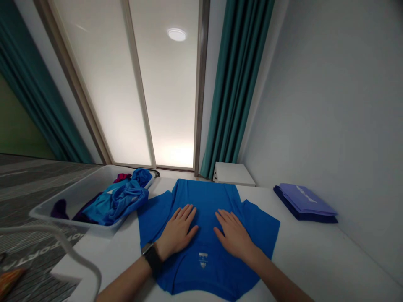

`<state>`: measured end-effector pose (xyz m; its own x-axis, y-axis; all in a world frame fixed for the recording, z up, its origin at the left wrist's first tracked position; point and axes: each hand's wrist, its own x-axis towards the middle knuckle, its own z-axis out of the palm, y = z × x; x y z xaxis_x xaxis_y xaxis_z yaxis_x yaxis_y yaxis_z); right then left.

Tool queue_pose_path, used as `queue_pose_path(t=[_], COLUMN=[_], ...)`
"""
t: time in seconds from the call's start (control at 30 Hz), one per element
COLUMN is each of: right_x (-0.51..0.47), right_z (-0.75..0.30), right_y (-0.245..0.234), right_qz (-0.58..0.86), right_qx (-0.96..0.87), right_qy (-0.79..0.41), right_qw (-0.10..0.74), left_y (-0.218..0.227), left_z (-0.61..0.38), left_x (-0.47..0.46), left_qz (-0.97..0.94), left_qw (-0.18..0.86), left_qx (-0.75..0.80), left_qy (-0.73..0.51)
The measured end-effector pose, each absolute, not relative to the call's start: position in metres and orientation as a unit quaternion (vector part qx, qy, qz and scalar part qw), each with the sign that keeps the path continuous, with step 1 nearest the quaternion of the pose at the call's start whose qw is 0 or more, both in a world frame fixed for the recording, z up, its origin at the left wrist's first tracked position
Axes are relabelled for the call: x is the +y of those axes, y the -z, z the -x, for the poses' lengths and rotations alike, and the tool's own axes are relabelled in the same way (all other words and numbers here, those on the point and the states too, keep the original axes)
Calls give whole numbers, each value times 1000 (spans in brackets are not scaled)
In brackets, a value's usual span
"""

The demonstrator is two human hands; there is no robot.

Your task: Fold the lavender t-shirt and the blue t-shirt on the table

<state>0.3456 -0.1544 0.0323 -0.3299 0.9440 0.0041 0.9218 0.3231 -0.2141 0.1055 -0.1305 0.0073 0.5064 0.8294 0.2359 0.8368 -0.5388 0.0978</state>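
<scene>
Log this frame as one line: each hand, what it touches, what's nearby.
left hand: flat on blue T-shirt | right hand: flat on blue T-shirt | nearby: white plastic tray of clothes, folded purple clothing

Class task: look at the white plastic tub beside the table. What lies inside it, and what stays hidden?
The white plastic tub holds a crumpled blue garment, dark purple cloth and a magenta cloth at the back. Anything beneath the blue garment cannot be seen.

From here I can read nothing for certain: the white print [203,260] on the shirt [208,197], the marks on the folded purple cloth [302,196] and the lettering on the floor [40,256] all blur.
</scene>
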Motion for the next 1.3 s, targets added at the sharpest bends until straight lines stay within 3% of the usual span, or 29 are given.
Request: queue_pose_path(t=[0.33,0.63,1.0,1.3], right_x=[-105,-94,-108,-113], right_z=[-358,-393,-438,-423], right_y=[-3,16,15,22], right_qz=[608,663,756,657], right_qx=[-787,-732,-653,-751], right_qy=[-82,-112,-25,-35], right_qw=[64,113,28,49], left_y=[2,8,4,1], left_z=[-102,-95,-94,-83], left_x=[-83,-83,-88,-93], left_qz=[832,823,772,742], left_qw=[13,1,11,27], left_qx=[-545,-556,-631,-667], left_qy=[102,113,69,66])
